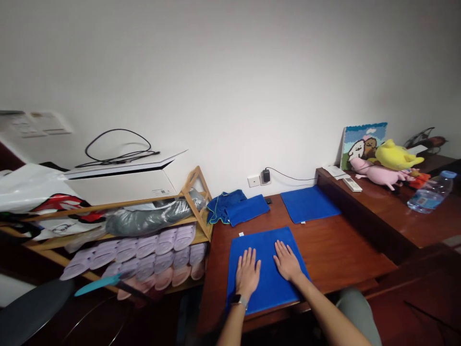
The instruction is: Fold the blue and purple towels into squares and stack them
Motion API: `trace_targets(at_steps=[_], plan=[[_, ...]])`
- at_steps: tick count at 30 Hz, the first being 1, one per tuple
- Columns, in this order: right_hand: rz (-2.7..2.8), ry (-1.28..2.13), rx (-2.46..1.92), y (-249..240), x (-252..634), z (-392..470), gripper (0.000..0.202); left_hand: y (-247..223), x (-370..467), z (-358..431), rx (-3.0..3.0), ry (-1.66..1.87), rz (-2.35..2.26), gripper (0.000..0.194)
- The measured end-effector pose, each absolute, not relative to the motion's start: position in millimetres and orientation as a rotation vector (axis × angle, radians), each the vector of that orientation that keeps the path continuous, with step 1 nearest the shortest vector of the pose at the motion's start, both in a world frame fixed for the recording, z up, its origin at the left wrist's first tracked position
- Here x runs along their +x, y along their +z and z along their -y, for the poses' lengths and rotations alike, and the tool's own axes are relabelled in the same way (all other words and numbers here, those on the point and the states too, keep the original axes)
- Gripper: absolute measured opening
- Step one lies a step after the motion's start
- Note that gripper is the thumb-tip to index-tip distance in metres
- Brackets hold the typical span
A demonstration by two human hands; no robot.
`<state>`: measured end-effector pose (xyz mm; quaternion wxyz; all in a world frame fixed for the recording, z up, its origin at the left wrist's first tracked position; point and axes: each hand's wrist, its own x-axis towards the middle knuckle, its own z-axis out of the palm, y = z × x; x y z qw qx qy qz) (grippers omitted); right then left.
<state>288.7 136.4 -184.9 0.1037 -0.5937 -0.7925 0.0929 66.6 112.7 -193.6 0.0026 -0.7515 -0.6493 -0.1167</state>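
A blue cloth (pixel 266 274) is spread out near the front edge of the wooden desk (pixel 334 250). My left hand (pixel 248 274) rests palm down on its left part, fingers stretched out, a watch on the wrist. On the right part of the same cloth lies my right hand (pixel 287 260), also flat with its fingers apart. Neither hand holds anything. Behind, a second blue cloth (pixel 309 204) lies flat at the back right, and crumpled and folded blue cloths (pixel 236 206) sit at the back left.
On the left, a wooden rack (pixel 196 202) holds lilac and pink slippers (pixel 146 245) below a white box (pixel 122 185). The raised desk part at right carries a remote (pixel 352 184), plush toys (pixel 396 156), a picture (pixel 363 142) and a plastic bottle (pixel 432 192). A charger (pixel 266 176) is plugged into the wall.
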Motion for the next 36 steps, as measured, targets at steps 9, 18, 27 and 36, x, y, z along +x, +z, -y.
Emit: trace_targets(at_steps=[9,18,27,36], plan=[[2.241,0.32,-1.932,-176,339,-147,0.068,-189,-2,-98,-2.11,-0.351,2.203,0.066],[2.268,0.276,-1.749,-192,269,-83,0.068,-190,98,-65,-2.553,-0.444,1.769,0.057],[2.143,0.268,-1.962,-203,325,-85,0.073,-206,20,-43,-2.218,-0.38,2.134,0.062],[2.115,0.194,-1.863,-187,306,-80,0.07,-202,23,-50,-2.245,-0.409,1.967,0.062]])
